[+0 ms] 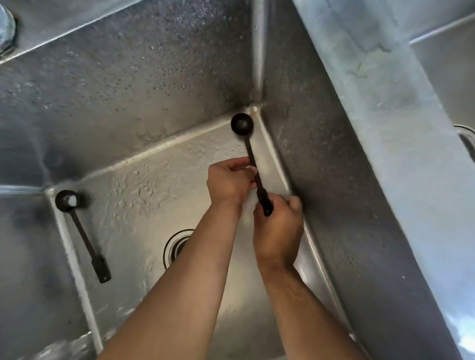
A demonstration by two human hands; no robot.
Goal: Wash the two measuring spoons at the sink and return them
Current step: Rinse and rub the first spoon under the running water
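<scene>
A black measuring spoon (252, 153) is held over the far right corner of the steel sink (126, 95); its round, dome-shaped bowl points away from the person, matte and dark, and its thin straight handle runs back toward the hands, widening into a flat rectangular end. The right hand (279, 229) has its grip closed around that flat end, fingers curled over it; the left hand (228, 182) pinches the ridged middle of the handle, fingertips together on it, with something pale and wet-looking between the hands that cannot be told clearly. Both bare forearms reach in from the lower edge.

The second measuring spoon (81, 233) lies flat on the sink floor at the left corner, well apart from the hands; same black matte make, round bowl up and holding a small white patch, slim stem ending in a blocky tab with a small hole.

The sink floor is brushed steel, pebbled with water beads and thin wet films; the walls are dull grey, spotted with droplets, meeting in rounded welded seams. A circular drain (174, 247) with a ringed rim sits in the floor, partly hidden behind the left forearm. A broad flat steel divider (380, 131) runs along the right side; beyond it a neighbouring basin (455, 79) shows another round drain (472, 145).
</scene>
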